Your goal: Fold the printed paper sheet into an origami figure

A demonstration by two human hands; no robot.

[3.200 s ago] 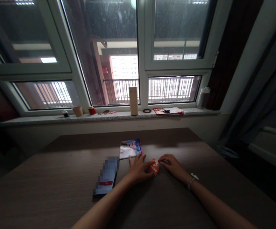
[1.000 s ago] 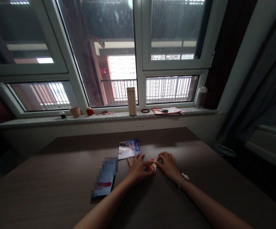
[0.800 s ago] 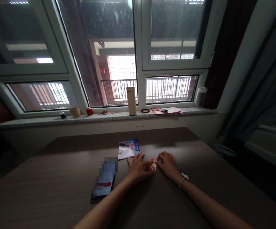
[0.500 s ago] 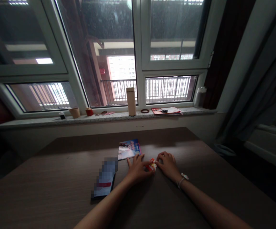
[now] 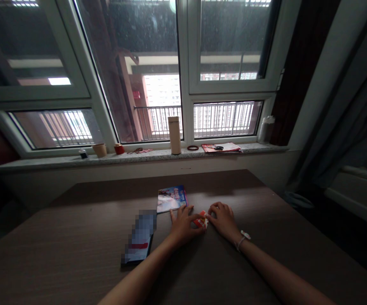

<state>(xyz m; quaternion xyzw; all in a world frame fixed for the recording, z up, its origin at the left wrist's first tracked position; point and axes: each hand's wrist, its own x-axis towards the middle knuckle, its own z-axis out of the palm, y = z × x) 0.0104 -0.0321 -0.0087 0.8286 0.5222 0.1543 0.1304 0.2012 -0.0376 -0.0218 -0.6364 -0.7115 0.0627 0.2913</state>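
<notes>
A small red and white folded paper piece [image 5: 201, 221] lies on the dark wooden table [image 5: 75, 237] between my two hands. My left hand [image 5: 182, 225] rests on the table with its thumb and fingers pinched on the left side of the piece. From the right, my right hand [image 5: 222, 220] presses curled fingertips onto the same piece. A pale bracelet sits on my right wrist.
A colourful booklet [image 5: 171, 198] lies just beyond my left hand. A dark flat phone-like object [image 5: 139, 239] lies to its left. On the windowsill [image 5: 43, 160] stand a tall beige flask [image 5: 174, 135], small cups, a bangle and red papers. A curtain hangs at right.
Since 3.2 s ago the paper piece looks smaller and flatter, and both hands have closed in on it. Over the last second almost nothing moves.
</notes>
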